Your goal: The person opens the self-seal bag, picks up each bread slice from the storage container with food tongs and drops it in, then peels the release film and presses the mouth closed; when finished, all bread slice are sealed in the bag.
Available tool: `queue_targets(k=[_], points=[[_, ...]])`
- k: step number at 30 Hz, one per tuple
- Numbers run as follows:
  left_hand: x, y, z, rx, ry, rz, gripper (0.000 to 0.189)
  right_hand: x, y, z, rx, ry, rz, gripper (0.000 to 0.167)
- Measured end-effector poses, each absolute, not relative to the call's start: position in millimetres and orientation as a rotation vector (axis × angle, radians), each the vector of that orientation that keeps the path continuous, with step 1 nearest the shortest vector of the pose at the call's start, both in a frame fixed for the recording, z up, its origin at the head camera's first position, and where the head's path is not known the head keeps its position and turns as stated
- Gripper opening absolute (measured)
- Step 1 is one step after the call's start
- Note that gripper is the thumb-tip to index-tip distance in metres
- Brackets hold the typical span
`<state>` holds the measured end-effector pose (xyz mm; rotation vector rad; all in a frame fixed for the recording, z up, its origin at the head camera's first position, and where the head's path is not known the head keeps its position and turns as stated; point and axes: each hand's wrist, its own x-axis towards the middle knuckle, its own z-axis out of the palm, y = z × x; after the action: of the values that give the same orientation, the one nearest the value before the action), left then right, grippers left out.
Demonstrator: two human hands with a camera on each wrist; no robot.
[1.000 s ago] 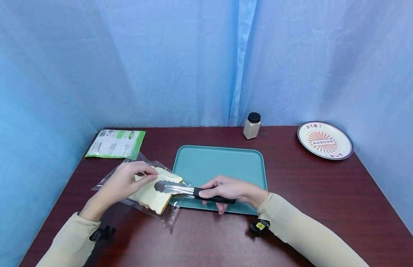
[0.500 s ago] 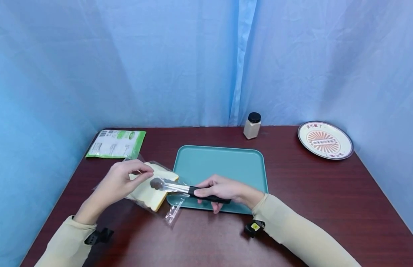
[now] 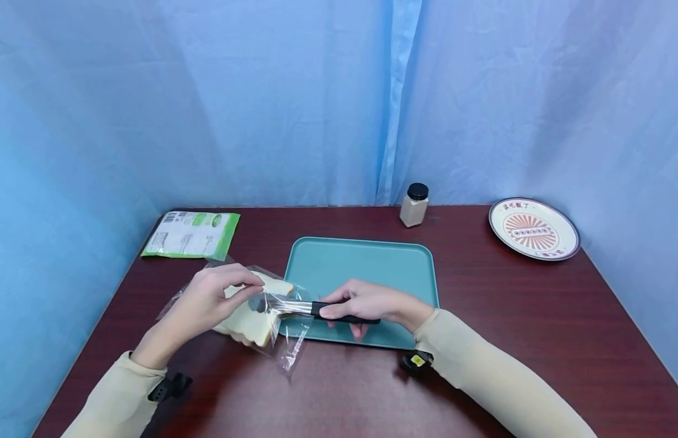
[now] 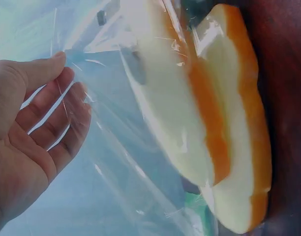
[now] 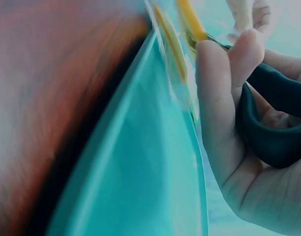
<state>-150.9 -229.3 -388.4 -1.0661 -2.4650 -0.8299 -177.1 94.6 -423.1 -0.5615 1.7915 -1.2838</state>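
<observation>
My left hand pinches the edge of a clear plastic bag between thumb and fingertips, lifting the film at its mouth. Slices of white bread with brown crusts lie inside. In the left wrist view, the upper bread slice stands apart from the lower slice at a slant. A pair of tongs with steel arms and black handles is gripped in my right hand. Their head reaches into the bag, over the bread. The lower gripping end is hidden by the upper slice.
A teal tray lies under my right hand, with the bag's mouth overlapping its near left corner. Behind the bag is a green and white packet. A black-capped jar stands at the back, and a patterned plate lies back right.
Both hands shift a little left with the bread and tongs, then my left hand comes back right. The bag's film now covers more of the tongs' steel arms.
</observation>
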Motion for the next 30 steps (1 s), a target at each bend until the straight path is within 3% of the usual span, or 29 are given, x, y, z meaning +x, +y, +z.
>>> queue_targets(k=[12, 30], points=[[-151, -232, -390, -1.044, -2.495, -0.886, 0.019, -188, 89, -425, -0.641, 1.713, -1.269, 0.030], [-148, -231, -394, -0.970, -2.567, -0.879, 0.016, -187, 86, -433, -0.621, 1.721, -1.250, 0.034]])
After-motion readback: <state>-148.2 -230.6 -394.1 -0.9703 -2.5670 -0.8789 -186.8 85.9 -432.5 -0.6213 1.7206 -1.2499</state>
